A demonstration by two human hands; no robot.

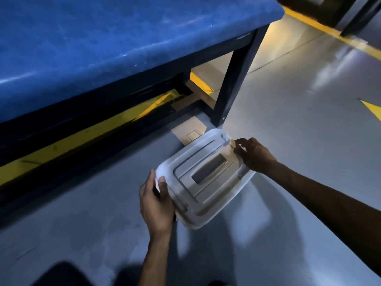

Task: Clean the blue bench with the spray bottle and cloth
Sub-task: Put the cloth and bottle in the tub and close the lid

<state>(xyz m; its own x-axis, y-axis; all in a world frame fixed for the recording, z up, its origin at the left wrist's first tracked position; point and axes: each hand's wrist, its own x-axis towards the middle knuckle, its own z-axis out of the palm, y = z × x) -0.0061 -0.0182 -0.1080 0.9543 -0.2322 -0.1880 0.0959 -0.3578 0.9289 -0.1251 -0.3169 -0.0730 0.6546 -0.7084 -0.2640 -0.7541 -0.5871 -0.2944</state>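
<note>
The blue bench fills the upper left, a padded blue top on a dark frame with a dark leg at its right end. In front of it, over the grey floor, is a white plastic box with a ridged lid. My left hand grips the lid's near-left corner, thumb on top. My right hand pinches the clasp at the far-right edge. No spray bottle or cloth shows; whatever the box holds is hidden by the lid.
Yellow floor lines run under the bench and along the top right. A yellow arrow tip marks the floor at the right edge. A flat brown floor plate lies beyond the box. Dark shapes sit at the bottom edge.
</note>
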